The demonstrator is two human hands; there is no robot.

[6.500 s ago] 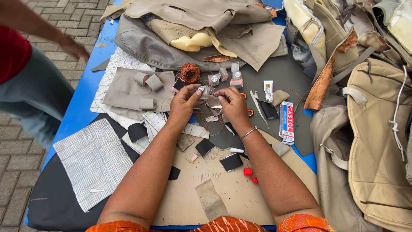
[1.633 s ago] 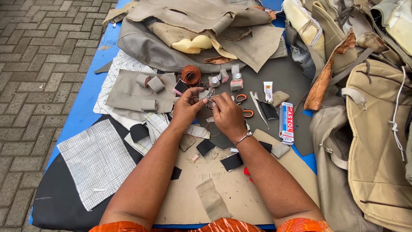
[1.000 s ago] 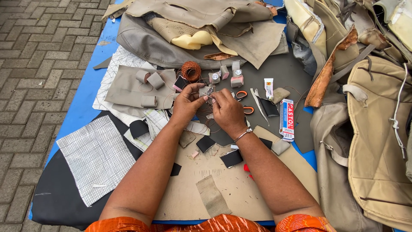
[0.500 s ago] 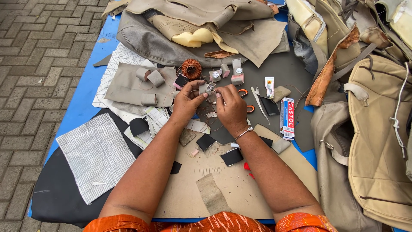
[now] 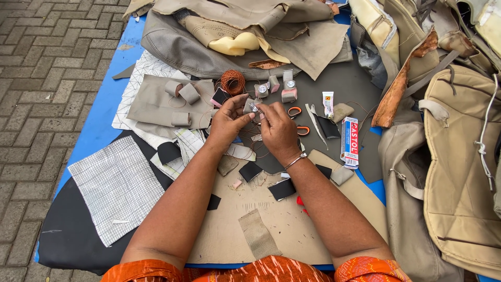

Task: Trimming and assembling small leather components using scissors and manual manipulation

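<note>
My left hand [image 5: 228, 119] and my right hand [image 5: 277, 129] meet above the middle of the work table. Between their fingertips they pinch a small grey piece [image 5: 251, 106] with thin copper thread running from it. A coil of copper thread [image 5: 233, 81] lies just beyond the left hand. Orange-handled scissors [image 5: 296, 121] rest partly under the right hand. A metal bangle [image 5: 295, 160] circles my right wrist.
Small black leather squares [image 5: 251, 171] and a beige fabric scrap [image 5: 259, 233] lie on brown cardboard [image 5: 313, 224]. A glue tube [image 5: 327, 104] and its box [image 5: 349, 142] sit to the right. Beige seat covers [image 5: 459, 172] pile up right; checked fabric [image 5: 118, 186] lies left, over the blue table [image 5: 107, 104].
The person in red standing at the left has gone from view. My hands have stayed together over the same spot, with only small finger movements on the grey piece.
</note>
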